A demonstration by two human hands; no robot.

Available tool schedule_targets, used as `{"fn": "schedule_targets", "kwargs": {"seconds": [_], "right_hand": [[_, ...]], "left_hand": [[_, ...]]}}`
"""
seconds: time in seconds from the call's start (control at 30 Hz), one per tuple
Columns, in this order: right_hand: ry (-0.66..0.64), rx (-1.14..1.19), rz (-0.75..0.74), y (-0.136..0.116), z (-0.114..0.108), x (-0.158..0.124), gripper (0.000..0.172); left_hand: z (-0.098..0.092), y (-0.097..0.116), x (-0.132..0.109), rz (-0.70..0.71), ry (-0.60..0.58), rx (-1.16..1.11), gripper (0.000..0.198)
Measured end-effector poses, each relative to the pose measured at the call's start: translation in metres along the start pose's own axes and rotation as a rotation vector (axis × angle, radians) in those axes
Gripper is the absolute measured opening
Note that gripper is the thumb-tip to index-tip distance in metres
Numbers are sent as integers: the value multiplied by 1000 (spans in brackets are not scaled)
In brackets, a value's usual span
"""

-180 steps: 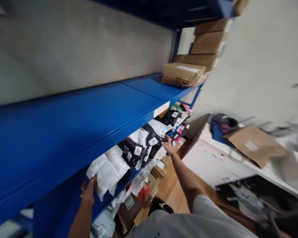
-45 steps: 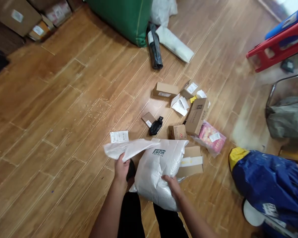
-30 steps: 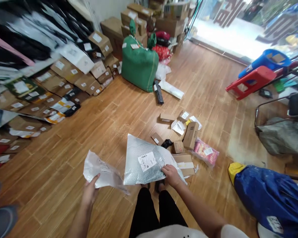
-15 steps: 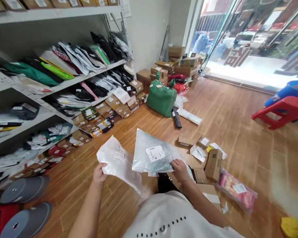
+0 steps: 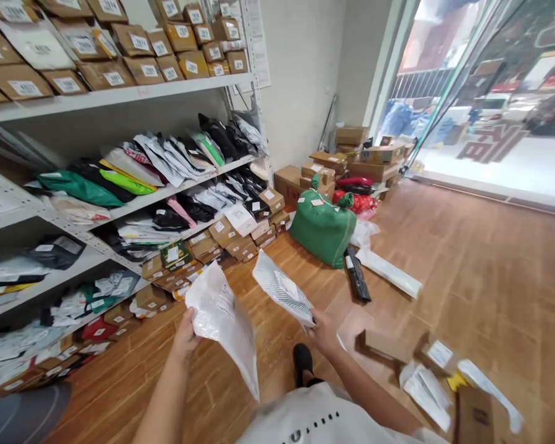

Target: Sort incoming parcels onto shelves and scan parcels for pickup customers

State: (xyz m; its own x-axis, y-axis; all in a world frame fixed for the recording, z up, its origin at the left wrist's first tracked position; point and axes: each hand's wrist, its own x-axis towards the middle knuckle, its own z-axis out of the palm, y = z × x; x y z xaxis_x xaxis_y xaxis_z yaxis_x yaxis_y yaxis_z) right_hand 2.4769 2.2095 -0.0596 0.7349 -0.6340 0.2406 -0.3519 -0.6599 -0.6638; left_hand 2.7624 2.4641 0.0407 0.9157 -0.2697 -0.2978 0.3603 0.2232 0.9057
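Head view: A white plastic mailer (image 5: 224,317) and a striped mailer (image 5: 281,285) hang apart, side by side, above a wooden floor (image 5: 481,265). The left hand (image 5: 186,335) is closed on the white one's left edge; the right hand (image 5: 322,333) grips the striped one's near end. Beyond, metal shelving (image 5: 166,91) bears bagged parcels (image 5: 169,157) and labelled cardboard boxes (image 5: 139,42). A green sack (image 5: 321,225) stands near it, a black parcel (image 5: 357,274) and a long white parcel (image 5: 391,273) lying beside. A white packet (image 5: 425,394) lies at lower right.
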Motion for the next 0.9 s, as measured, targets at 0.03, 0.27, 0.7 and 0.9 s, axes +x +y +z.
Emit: {"fn": "schedule_targets", "kwargs": {"seconds": [0.03, 0.27, 0.7, 0.9], "right_hand": [[-23, 5, -43, -3, 3, 35, 20], [-83, -54, -267, -53, 58, 235, 14], [13, -120, -280, -22, 154, 588, 9], [-126, 350, -242, 9, 142, 692, 34]], "left_hand": [[26, 4, 19, -1, -20, -2, 47], [185, 31, 134, 149, -122, -35, 70], [379, 71, 486, 178, -27, 1, 15], [482, 106, 609, 120, -162, -5, 15]]}}
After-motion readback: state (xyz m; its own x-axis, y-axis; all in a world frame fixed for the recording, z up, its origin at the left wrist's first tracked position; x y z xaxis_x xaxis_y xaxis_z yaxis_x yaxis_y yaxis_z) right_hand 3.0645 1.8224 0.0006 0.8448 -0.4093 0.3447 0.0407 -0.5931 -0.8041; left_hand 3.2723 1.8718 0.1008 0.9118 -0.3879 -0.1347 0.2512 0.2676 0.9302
